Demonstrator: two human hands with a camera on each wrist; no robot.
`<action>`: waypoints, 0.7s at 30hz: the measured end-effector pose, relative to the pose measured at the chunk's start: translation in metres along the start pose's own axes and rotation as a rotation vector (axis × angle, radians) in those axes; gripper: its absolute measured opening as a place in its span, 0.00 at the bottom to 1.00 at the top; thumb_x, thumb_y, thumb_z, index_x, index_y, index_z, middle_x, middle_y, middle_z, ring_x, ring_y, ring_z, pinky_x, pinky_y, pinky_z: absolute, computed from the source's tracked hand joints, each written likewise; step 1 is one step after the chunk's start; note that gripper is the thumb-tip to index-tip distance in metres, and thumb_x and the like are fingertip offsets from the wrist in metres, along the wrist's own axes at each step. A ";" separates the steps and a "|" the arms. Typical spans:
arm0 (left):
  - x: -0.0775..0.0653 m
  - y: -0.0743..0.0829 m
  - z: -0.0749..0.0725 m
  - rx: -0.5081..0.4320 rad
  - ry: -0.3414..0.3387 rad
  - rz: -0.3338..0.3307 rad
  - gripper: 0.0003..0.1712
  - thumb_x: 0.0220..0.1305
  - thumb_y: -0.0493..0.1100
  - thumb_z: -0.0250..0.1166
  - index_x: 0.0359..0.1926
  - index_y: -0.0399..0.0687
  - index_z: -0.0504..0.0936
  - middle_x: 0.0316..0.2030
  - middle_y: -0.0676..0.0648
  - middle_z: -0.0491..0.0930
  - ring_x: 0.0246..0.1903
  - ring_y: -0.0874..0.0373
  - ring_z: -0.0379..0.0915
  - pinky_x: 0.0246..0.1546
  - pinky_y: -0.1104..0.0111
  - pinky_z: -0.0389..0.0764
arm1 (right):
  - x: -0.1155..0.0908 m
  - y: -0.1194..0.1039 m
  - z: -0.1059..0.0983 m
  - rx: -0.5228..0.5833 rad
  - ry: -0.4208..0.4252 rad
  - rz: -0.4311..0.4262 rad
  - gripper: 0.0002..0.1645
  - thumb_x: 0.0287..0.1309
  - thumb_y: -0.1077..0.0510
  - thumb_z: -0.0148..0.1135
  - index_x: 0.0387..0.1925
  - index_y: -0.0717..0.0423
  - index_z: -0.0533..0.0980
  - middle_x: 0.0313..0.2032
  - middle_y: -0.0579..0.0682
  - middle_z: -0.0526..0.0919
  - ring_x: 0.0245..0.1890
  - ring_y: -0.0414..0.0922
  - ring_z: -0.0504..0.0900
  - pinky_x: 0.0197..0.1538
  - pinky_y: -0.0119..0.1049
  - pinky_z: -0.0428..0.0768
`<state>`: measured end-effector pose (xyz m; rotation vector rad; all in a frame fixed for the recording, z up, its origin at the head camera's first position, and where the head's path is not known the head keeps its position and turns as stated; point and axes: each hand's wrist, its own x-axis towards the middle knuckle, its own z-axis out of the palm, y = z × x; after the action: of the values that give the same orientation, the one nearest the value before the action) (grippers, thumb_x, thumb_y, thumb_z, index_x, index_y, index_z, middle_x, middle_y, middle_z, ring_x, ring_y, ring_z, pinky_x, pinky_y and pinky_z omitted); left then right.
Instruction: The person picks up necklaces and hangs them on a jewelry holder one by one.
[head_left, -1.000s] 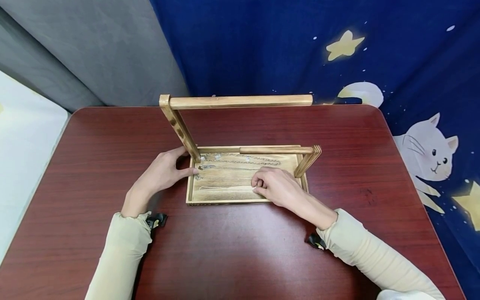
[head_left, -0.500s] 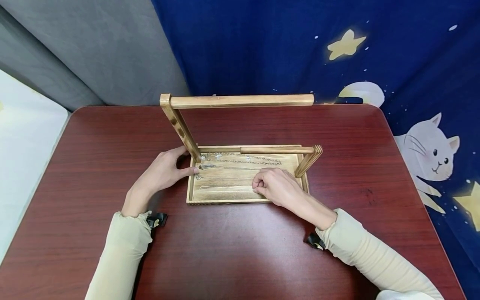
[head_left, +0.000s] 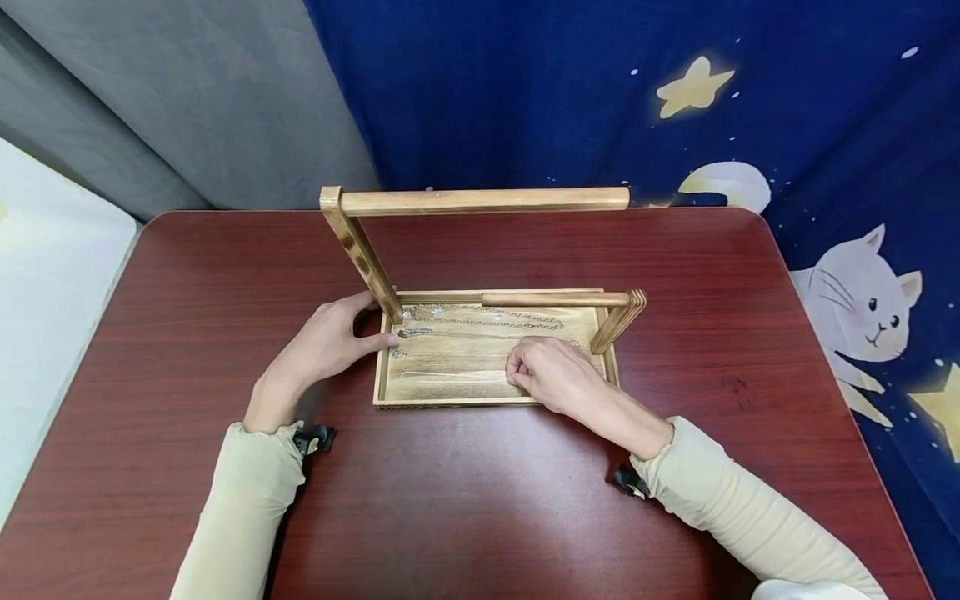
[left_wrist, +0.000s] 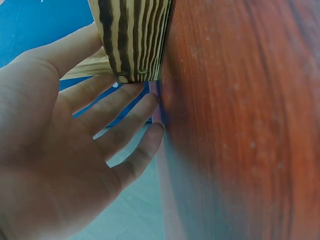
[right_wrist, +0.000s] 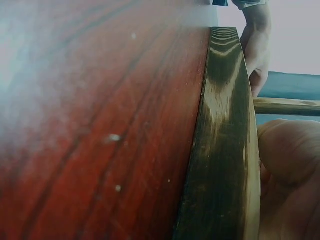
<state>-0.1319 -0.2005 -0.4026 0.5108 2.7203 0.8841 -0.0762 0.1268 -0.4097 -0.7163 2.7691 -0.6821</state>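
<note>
A wooden jewelry stand with a shallow tray base (head_left: 450,403) sits on the table. Several necklaces lie lengthwise in it; among them are a beaded chain (head_left: 517,324) near the back and one with a dark pendant (head_left: 414,333). My left hand (head_left: 322,337) holds the tray's left end, thumb over the rim; in the left wrist view its other fingers (left_wrist: 125,132) spread against the outside. Over the tray's right half, my right hand (head_left: 555,371) pinches the end of a thin pale necklace (head_left: 442,375) along the front. Its fingertips are hidden in the right wrist view.
From the tray's left end rises a tall post (head_left: 363,258) carrying an upper bar (head_left: 483,201). A lower bar (head_left: 555,298) on a short right post (head_left: 618,321) crosses behind my right hand. The dark red table (head_left: 480,500) ends before grey and blue curtains (head_left: 510,92).
My right hand has shifted very slightly right with the thin necklace pinched in its fingertips. The left hand stays at the tray's left end.
</note>
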 end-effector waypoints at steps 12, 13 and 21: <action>0.000 -0.001 0.001 -0.005 0.006 -0.024 0.32 0.60 0.55 0.72 0.63 0.55 0.75 0.64 0.43 0.73 0.66 0.44 0.66 0.62 0.48 0.67 | -0.001 0.003 0.002 -0.024 0.013 -0.081 0.04 0.62 0.58 0.67 0.31 0.49 0.80 0.31 0.40 0.81 0.29 0.37 0.77 0.37 0.35 0.78; 0.000 -0.001 0.001 -0.006 0.003 -0.026 0.32 0.60 0.55 0.72 0.63 0.55 0.75 0.65 0.43 0.73 0.66 0.44 0.65 0.62 0.48 0.67 | -0.001 0.003 0.002 -0.026 0.011 -0.084 0.03 0.62 0.58 0.67 0.31 0.49 0.80 0.31 0.40 0.81 0.30 0.37 0.78 0.38 0.35 0.79; 0.000 -0.001 0.000 -0.002 -0.020 -0.027 0.35 0.61 0.56 0.71 0.67 0.52 0.72 0.66 0.41 0.71 0.67 0.42 0.64 0.62 0.47 0.66 | -0.003 0.004 -0.003 -0.003 -0.011 -0.091 0.04 0.63 0.56 0.67 0.33 0.48 0.79 0.31 0.40 0.79 0.32 0.36 0.78 0.39 0.36 0.78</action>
<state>-0.1319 -0.2012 -0.4031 0.4780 2.7017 0.8705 -0.0764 0.1329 -0.4090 -0.8479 2.7428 -0.6893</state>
